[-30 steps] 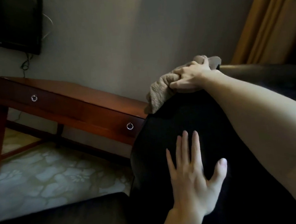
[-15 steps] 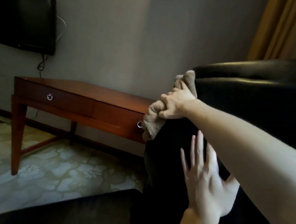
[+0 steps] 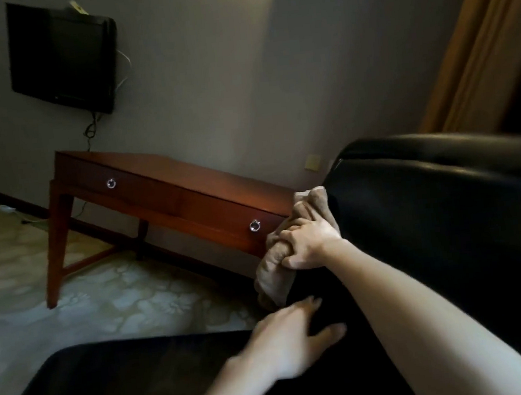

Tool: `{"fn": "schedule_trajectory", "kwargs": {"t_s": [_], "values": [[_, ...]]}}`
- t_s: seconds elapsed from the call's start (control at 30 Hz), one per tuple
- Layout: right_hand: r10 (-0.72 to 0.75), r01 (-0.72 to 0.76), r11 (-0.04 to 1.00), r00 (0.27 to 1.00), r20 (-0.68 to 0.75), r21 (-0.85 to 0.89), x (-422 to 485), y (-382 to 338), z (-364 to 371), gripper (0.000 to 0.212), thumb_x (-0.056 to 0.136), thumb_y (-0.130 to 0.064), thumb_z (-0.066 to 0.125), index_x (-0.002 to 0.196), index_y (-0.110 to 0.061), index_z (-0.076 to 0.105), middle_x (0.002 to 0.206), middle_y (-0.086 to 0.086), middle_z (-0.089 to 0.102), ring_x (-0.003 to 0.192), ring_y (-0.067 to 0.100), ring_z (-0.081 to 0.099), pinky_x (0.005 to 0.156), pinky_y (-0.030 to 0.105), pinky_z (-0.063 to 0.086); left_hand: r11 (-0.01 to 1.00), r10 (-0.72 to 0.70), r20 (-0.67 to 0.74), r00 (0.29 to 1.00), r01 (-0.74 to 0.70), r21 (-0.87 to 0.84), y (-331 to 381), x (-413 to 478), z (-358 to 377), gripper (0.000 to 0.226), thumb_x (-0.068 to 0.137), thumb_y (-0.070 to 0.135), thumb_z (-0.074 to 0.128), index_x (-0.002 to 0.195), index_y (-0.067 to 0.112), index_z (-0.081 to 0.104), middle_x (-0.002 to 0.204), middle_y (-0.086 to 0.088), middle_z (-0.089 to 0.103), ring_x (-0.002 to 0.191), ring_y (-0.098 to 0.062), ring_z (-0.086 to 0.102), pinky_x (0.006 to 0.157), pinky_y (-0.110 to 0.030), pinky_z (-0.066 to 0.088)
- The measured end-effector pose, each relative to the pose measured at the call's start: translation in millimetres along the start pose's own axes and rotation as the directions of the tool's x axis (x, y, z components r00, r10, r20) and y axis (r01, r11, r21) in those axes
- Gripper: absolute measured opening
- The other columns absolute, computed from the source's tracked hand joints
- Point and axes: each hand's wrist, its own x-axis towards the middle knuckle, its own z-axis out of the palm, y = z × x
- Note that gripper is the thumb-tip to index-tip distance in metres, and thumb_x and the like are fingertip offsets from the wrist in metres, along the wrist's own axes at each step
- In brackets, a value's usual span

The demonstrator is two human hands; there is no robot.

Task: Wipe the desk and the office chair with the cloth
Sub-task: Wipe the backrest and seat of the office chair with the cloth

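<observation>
A black leather office chair (image 3: 438, 212) fills the right and bottom of the view. My right hand (image 3: 308, 243) grips a bunched beige cloth (image 3: 276, 272) against the chair's left edge, and the cloth hangs down past my fingers. My left hand (image 3: 293, 334) lies blurred on the dark chair surface below the cloth, fingers spread and holding nothing. The reddish wooden desk (image 3: 168, 180) with two ring-pull drawers stands against the wall at the middle left, its right end hidden behind the cloth and chair.
A black television (image 3: 61, 54) hangs on the grey wall above the desk, with a cable dropping from it. Patterned pale carpet (image 3: 103, 301) covers the floor. An ochre curtain (image 3: 485, 38) hangs at the upper right. A wall socket (image 3: 313, 162) sits beside the chair.
My right hand has drawn the cloth down along the chair's left edge. My left hand has slid left and lower on the chair. The view has swung left and up.
</observation>
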Motion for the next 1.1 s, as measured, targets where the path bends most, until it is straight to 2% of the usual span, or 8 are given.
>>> {"fn": "schedule_trajectory", "kwargs": {"t_s": [0.03, 0.13, 0.37, 0.57, 0.7, 0.8, 0.93, 1.1], "values": [[0.009, -0.009, 1.0, 1.0, 0.002, -0.013, -5, -4, 3, 0.058, 0.081, -0.06, 0.055, 0.133, -0.037, 0.063, 0.136, -0.002, 0.066, 0.147, 0.029, 0.032, 0.127, 0.053, -0.001, 0.995, 0.039, 0.123, 0.992, -0.027, -0.097, -60, -59, -26, 0.069, 0.09, 0.077, 0.045, 0.145, 0.037, 0.053, 0.157, 0.02, 0.046, 0.144, -0.012, 0.046, 0.114, -0.033, 0.042], [0.062, -0.061, 0.996, 0.998, 0.013, -0.058, -17, -20, 13, 0.056, 0.084, -0.06, 0.052, 0.129, -0.031, 0.067, 0.133, -0.002, 0.067, 0.145, 0.029, 0.038, 0.127, 0.051, 0.003, 0.924, -0.37, -0.023, 0.929, 0.37, 0.095, -151, -128, -69, 0.058, 0.095, 0.068, 0.051, 0.144, 0.037, 0.057, 0.162, 0.018, 0.04, 0.147, -0.012, 0.042, 0.117, -0.031, 0.037], [0.139, -0.14, 0.99, 0.99, -0.029, -0.019, -40, -53, 52, 0.045, 0.091, -0.051, 0.049, 0.12, -0.021, 0.065, 0.128, 0.005, 0.069, 0.13, 0.026, 0.056, 0.119, 0.04, 0.03, 0.758, -0.652, 0.046, 0.757, 0.648, 0.078, -222, -270, -96, 0.051, 0.101, 0.054, 0.055, 0.146, 0.031, 0.054, 0.164, 0.009, 0.038, 0.144, -0.012, 0.045, 0.117, -0.032, 0.039], [0.205, -0.234, 0.953, 0.966, 0.158, 0.194, -61, -111, 94, 0.048, 0.097, -0.054, 0.044, 0.124, -0.019, 0.062, 0.13, 0.011, 0.069, 0.134, 0.031, 0.055, 0.12, 0.04, 0.027, 0.707, -0.707, 0.077, 0.703, 0.705, 0.057, -228, -332, -91, 0.056, 0.105, 0.044, 0.053, 0.154, 0.02, 0.044, 0.161, -0.005, 0.041, 0.145, -0.02, 0.044, 0.119, -0.039, 0.036], [0.198, -0.423, 0.603, 0.9, 0.388, 0.676, -110, -173, 152, 0.057, 0.102, -0.054, 0.045, 0.151, -0.025, 0.047, 0.158, 0.008, 0.048, 0.148, 0.032, 0.04, 0.122, 0.041, 0.03, 0.688, -0.723, 0.072, 0.687, 0.725, -0.011, -227, -350, -74, 0.066, 0.104, 0.051, 0.049, 0.162, 0.028, 0.028, 0.168, -0.003, 0.029, 0.151, -0.022, 0.036, 0.123, -0.039, 0.031], [0.283, -0.457, 0.471, 0.888, 0.362, 0.755, -131, -188, 171, 0.064, 0.092, -0.061, 0.046, 0.15, -0.035, 0.048, 0.159, 0.001, 0.047, 0.148, 0.032, 0.039, 0.12, 0.049, 0.034, 0.681, -0.728, 0.021, 0.685, 0.727, -0.09, -223, -355, -61, 0.066, 0.103, 0.051, 0.05, 0.162, 0.03, 0.029, 0.171, -0.002, 0.022, 0.155, -0.023, 0.028, 0.125, -0.04, 0.025], [0.204, -0.367, 0.512, 0.93, 0.305, 0.777, -139, -201, 166, 0.066, 0.099, -0.047, 0.05, 0.161, -0.031, 0.034, 0.164, 0.002, 0.04, 0.152, 0.03, 0.035, 0.125, 0.043, 0.027, 0.683, -0.729, -0.045, 0.683, 0.723, -0.099, -220, -359, -52, 0.063, 0.105, 0.045, 0.053, 0.161, 0.026, 0.034, 0.171, -0.006, 0.024, 0.156, -0.025, 0.026, 0.125, -0.039, 0.022], [0.124, -0.301, 0.556, 0.952, 0.28, 0.775, -192, -232, 148, 0.052, 0.097, -0.057, 0.051, 0.138, -0.026, 0.057, 0.149, 0.002, 0.052, 0.146, 0.031, 0.033, 0.119, 0.045, 0.025, 0.675, -0.737, -0.059, 0.673, 0.728, -0.12, -222, -365, -47, 0.065, 0.103, 0.057, 0.047, 0.162, 0.034, 0.03, 0.171, 0.0, 0.022, 0.156, -0.025, 0.024, 0.127, -0.047, 0.022]]}}
